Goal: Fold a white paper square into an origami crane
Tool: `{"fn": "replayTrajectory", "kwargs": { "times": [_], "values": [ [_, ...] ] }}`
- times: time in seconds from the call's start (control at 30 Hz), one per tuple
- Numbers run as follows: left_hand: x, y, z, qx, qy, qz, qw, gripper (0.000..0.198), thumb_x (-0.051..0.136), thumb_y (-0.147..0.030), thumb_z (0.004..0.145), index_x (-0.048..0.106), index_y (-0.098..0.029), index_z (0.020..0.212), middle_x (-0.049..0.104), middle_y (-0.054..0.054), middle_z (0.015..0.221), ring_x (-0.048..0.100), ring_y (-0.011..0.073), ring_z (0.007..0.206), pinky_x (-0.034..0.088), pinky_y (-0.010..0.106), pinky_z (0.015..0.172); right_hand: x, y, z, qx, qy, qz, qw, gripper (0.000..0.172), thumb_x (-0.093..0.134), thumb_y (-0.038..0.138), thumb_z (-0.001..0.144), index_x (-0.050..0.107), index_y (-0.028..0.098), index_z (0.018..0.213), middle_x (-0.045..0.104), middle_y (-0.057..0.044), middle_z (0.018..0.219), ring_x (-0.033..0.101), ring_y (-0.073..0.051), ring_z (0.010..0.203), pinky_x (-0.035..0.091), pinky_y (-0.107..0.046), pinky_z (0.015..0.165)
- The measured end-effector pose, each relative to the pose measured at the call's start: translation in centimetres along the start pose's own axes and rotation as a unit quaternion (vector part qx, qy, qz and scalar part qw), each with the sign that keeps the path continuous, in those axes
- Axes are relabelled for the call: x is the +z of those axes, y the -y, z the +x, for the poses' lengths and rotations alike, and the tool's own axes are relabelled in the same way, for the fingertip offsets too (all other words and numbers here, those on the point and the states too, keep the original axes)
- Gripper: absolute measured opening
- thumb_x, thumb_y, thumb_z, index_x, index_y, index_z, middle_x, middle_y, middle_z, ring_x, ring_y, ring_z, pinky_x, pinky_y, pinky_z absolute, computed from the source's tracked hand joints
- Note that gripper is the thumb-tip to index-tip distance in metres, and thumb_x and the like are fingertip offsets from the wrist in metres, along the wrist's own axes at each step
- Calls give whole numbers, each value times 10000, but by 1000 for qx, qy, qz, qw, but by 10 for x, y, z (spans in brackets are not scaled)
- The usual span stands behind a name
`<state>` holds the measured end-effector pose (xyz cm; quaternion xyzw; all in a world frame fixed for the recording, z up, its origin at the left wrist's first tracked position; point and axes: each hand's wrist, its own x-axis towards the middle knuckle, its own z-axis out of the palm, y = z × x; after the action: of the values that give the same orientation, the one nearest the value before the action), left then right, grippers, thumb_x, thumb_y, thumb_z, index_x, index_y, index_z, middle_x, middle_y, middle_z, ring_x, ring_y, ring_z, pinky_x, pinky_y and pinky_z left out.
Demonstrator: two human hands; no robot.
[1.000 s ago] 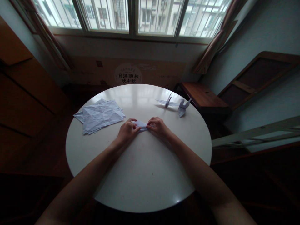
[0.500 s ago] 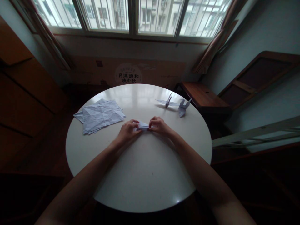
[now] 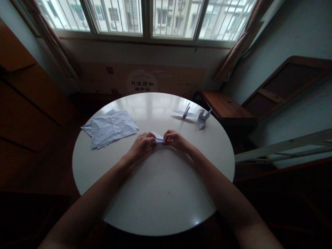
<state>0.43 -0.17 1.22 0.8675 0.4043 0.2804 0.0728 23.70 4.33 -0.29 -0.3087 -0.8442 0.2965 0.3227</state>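
Note:
A small piece of folded white paper (image 3: 158,139) lies between my two hands near the middle of the round table. My left hand (image 3: 144,142) pinches its left end, thumb and fingers closed on it. At the other end my right hand (image 3: 175,140) has thumb and fingertips closed on the paper too. Both hands partly cover it, so its full shape is hidden. Beyond my right hand stand two folded paper cranes, one crane (image 3: 185,112) with spread wings and another crane (image 3: 203,119) beside it.
Creased paper sheets (image 3: 111,128) lie in a loose stack on the left of the white round table (image 3: 155,193). A wooden bench (image 3: 225,105) stands past the table's far right edge. Cabinets (image 3: 23,100) line the left, and a barred window is ahead.
My left hand has shifted slightly, its fingers now farther over the paper's left end. The right hand stays almost in place on the folded paper; cranes and sheets have not moved.

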Motion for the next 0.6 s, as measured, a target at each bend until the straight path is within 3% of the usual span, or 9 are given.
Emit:
{"fn": "replayTrajectory", "kwargs": {
  "times": [0.27, 0.43, 0.6],
  "values": [
    [1, 2, 0, -1, 24, -11, 1000, 101, 635, -117, 826, 689, -191, 868, 682, 59, 911, 594, 194, 839, 435, 316, 762, 0, 8, 0, -8, 3, -16, 1000, 107, 733, 300, 792, 736, 194, 785, 614, -67, 876, 567, -173, 818, 476, -307, 742],
    [4, 4, 0, 33, 31, -7, 999, 58, 664, -208, 851, 708, -218, 888, 692, 51, 929, 591, 201, 873, 424, 333, 800, 1, 9, 0, -15, 8, -8, 1000, 143, 730, 325, 797, 737, 196, 737, 631, -68, 871, 577, -181, 841, 470, -324, 780],
    [4, 5, 1, 34, 26, -35, 998, 68, 641, -182, 856, 707, -199, 851, 664, 51, 882, 581, 181, 835, 437, 305, 766, 2, 8, 1, 2, 7, 11, 1000, 160, 733, 335, 791, 736, 188, 729, 633, -71, 878, 579, -175, 827, 473, -301, 742]
  ]
}}
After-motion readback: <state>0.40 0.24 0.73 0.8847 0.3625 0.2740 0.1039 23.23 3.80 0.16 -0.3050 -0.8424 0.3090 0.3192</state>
